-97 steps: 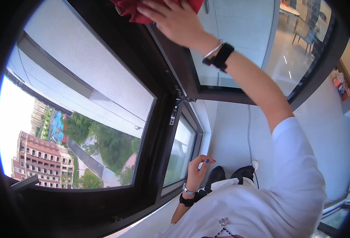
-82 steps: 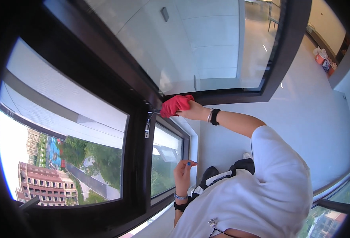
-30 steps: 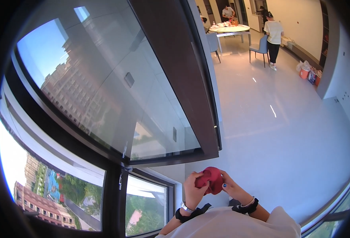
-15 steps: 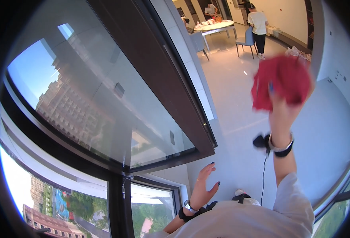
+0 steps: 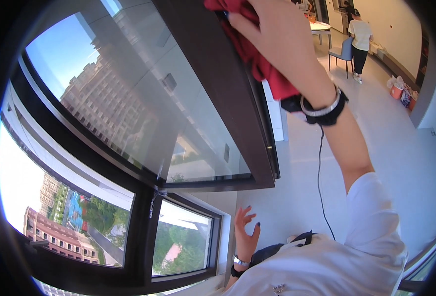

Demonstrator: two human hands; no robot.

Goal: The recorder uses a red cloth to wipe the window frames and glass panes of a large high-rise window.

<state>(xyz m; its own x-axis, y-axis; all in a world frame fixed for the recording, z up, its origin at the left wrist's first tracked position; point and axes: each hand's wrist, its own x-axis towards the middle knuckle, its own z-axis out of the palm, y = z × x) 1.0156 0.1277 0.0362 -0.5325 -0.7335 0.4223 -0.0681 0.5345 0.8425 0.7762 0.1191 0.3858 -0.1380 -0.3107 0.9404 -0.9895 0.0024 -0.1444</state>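
The right hand [image 5: 289,52] clutches a crumpled red cloth [image 5: 247,55], apparently against the long, slanting brown stile [image 5: 223,86] of an open window sash [image 5: 129,89]. Well below, the left hand [image 5: 246,238] hovers empty

The one view comes from a wide fisheye camera on the person's head, the left of a side-by-side pair, upright and unmirrored. It looks down over the white shirt [image 5: 321,266] at the lower edge and forward to the grey-blue chair [image 5: 344,50] deep in the room. The right hand [image 5: 286,47] looms large, close to the lens; the left hand [image 5: 246,237] appears smaller, lower down. The brown-framed window sash [image 5: 188,111] spans the near left, and below it the view drops outside to a reddish building [image 5: 60,236].
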